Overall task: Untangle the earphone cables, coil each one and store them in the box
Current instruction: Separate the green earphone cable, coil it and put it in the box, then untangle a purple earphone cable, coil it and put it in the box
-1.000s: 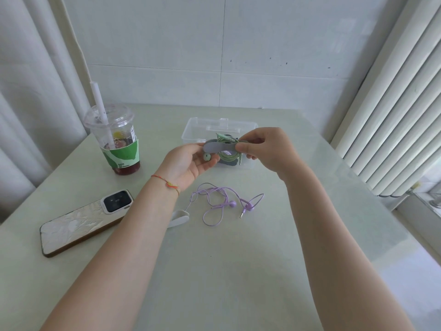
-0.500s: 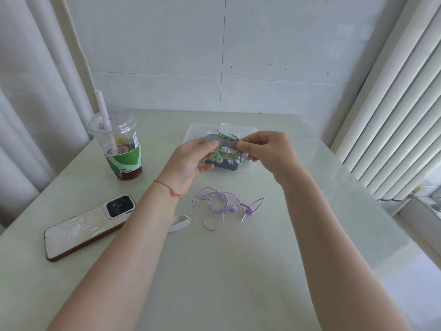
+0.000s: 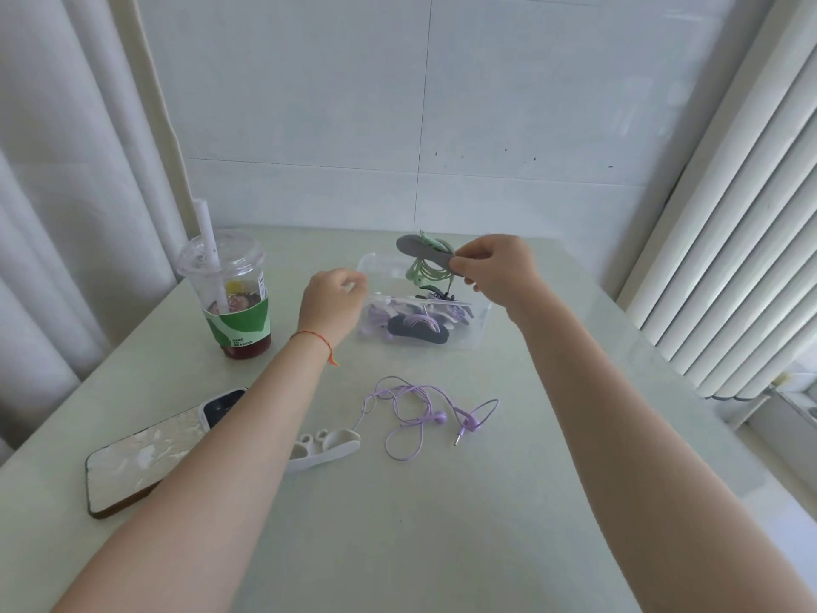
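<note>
Table [image 3: 442, 524]: pale green top, set into a corner of white tiled wall; curtain on one side, ribbed blind on the other.
Phone [image 3: 150, 453]: lies flat, back up, near and well left of the box, close to the table's front-left edge.
Cup [image 3: 232, 298]: clear plastic with dark red drink, green sleeve and white straw; stands upright left of the box, apart from it.
Box [image 3: 479, 323]: clear plastic, open top, toward the far middle of the table. Inside lie coiled cables, purple and dark, each on a grey or white strap; exact count cannot be told.
Left hand [image 3: 331, 303]: at the box's left wall, back of hand toward me, fingers loosely curled and blurred. It seems to hold nothing; whether it touches the box cannot be told. Red string round the wrist.
Right hand [image 3: 495, 269]: raised above the box's far right corner, thumb and fingers pinching one end of the grey strap.
Grey strap [image 3: 420, 252]: held roughly level above the box, free end pointing left.
Green earphones [image 3: 426, 269]: coiled, hanging from the grey strap over the box's far side, not yet inside.
Purple earphones [image 3: 420, 413]: loose and uncoiled on the table just in front of the box, buds and plug at the right end.
White strap [image 3: 327, 446]: flat on the table, in front of the box and to its left, beside the purple cable's left end; partly under the left forearm.
</note>
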The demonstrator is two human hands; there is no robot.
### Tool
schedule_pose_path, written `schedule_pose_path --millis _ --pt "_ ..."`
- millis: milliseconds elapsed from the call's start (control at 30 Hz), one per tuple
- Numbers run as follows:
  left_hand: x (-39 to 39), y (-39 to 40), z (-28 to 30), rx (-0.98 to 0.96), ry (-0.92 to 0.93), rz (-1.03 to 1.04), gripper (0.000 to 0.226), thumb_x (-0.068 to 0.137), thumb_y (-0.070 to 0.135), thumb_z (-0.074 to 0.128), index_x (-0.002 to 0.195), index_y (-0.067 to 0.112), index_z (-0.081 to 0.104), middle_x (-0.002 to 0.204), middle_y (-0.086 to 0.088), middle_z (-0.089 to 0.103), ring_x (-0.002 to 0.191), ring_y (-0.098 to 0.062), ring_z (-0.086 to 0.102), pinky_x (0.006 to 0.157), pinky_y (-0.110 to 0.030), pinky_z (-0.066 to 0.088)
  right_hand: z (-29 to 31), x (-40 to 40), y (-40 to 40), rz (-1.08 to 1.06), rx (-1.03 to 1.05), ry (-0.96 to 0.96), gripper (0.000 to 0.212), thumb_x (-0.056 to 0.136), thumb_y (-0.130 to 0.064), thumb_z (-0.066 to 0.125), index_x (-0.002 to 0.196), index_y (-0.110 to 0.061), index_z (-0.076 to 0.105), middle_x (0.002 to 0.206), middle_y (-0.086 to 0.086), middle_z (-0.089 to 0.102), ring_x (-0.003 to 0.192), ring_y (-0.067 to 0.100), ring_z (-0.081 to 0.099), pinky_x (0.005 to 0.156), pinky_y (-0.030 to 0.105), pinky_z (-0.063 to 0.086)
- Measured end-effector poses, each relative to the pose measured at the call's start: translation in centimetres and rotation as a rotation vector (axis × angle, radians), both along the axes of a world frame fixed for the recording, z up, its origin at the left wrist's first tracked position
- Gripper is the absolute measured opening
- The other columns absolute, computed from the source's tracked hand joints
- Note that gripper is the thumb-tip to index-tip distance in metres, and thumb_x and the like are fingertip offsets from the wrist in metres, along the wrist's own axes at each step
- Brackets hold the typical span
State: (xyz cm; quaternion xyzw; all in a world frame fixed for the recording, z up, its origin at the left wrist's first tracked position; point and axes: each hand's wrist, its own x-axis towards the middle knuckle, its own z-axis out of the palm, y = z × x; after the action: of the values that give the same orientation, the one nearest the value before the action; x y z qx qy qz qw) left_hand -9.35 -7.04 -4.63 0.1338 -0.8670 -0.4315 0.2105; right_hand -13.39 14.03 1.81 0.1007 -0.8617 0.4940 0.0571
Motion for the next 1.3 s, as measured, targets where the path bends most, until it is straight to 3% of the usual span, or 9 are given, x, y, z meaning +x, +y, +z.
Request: schedule_pose_path --millis 233,433,767,900,1000,1067,1133,1200,1300 --pt "0.8 0.6 -1.3 -0.006 0.014 0.03 0.012 0.084 0.027 0.063 0.085 0.023 0.074 0.102 -0.005 0.069 0.094 -0.021 0.063 0.081 -0.025 0.044 -0.8 -2.3 -2.3 0.074 0.342 -0.109 0.01 0.084 -0.02 0.071 0.092 -0.016 0.075 0.064 -0.004 0.059 0.058 0.009 0.051 0.051 0.019 0.04" --pt "1.5 0.5 -1.4 -0.034 0.035 0.009 0.011 0.085 0.028 0.064 0.083 0.022 0.073 0.101 -0.005 0.068 0.094 -0.022 0.062 0.085 -0.03 0.048 -2.6 -3.4 -4.6 0.071 0.566 -0.105 0.032 0.081 -0.02 0.07 0.106 0.0 0.072 0.101 0.019 0.071 0.069 0.014 0.049 0.065 0.025 0.049" --pt "2.1 0.9 -1.3 -0.085 0.014 -0.039 0.021 0.088 0.018 0.058 0.101 0.025 0.072 0.117 -0.008 0.054 0.102 -0.022 0.056 0.087 -0.024 0.039 -2.2 -2.7 -4.2 -0.009 0.547 -0.018 0.027 0.08 -0.024 0.067 0.097 -0.004 0.074 0.102 0.014 0.072 0.096 0.03 0.067 0.087 0.039 0.056" --pt "3.3 2.1 -0.9 -0.115 0.1 0.02 0.03 0.085 0.012 0.058 0.112 0.018 0.069 0.123 -0.009 0.048 0.12 -0.022 0.045 0.091 -0.015 0.027 -1.0 0.4 -2.4 -0.027 0.38 0.15 0.013 0.086 -0.015 0.059 0.092 -0.013 0.07 0.084 -0.003 0.065 0.079 0.017 0.056 0.062 0.023 0.042" --pt "4.6 3.2 -0.3 -0.104 0.199 0.081 0.015 0.085 0.015 0.059 0.094 0.017 0.07 0.105 -0.003 0.051 0.098 -0.019 0.052 0.078 -0.021 0.034 -1.3 2.8 -1.5 0.114 0.407 0.08 0.006 0.084 -0.018 0.065 0.083 -0.014 0.069 0.07 -0.003 0.061 0.067 0.015 0.055 0.052 0.019 0.038" --pt "4.9 3.7 -0.4 -0.138 0.107 -0.034 0.012 0.085 0.02 0.058 0.081 0.019 0.069 0.092 -0.001 0.061 0.085 -0.02 0.058 0.071 -0.025 0.04 -2.3 4.2 -1.3 0.252 0.512 -0.034 0.01 0.082 -0.022 0.069 0.078 -0.014 0.07 0.069 0.001 0.063 0.062 0.013 0.055 0.051 0.019 0.04" --pt "5.0 4.0 -0.7 -0.203 -0.133 -0.206 0.012 0.084 0.022 0.058 0.08 0.024 0.07 0.089 0.002 0.069 0.088 -0.02 0.063 0.074 -0.025 0.046 -3.2 5.3 -1.3 0.387 0.691 -0.085 0.013 0.085 -0.028 0.069 0.086 -0.015 0.073 0.09 -0.005 0.065 0.082 0.014 0.06 0.066 0.022 0.048" --pt "5.2 4.3 -1.2 -0.267 -0.377 -0.354 0.016 0.083 0.022 0.063 0.096 0.025 0.072 0.099 0.004 0.069 0.098 -0.016 0.063 0.082 -0.022 0.045 -4.1 6.0 -1.4 0.483 0.91 -0.101 0.034 0.09 -0.037 0.064 0.108 -0.01 0.072 0.113 -0.003 0.064 0.108 0.02 0.058 0.092 0.032 0.047" --pt "5.3 4.4 -1.6 -0.367 -0.489 -0.426 0.031 0.083 0.025 0.07 0.113 0.02 0.07 0.102 0.002 0.063 0.096 -0.014 0.058 0.082 -0.019 0.04 -5.8 5.8 -1.7 0.47 0.984 -0.131 0.04 0.089 -0.038 0.063 0.108 -0.004 0.071 0.115 0.013 0.067 0.107 0.028 0.06 0.093 0.038 0.048"
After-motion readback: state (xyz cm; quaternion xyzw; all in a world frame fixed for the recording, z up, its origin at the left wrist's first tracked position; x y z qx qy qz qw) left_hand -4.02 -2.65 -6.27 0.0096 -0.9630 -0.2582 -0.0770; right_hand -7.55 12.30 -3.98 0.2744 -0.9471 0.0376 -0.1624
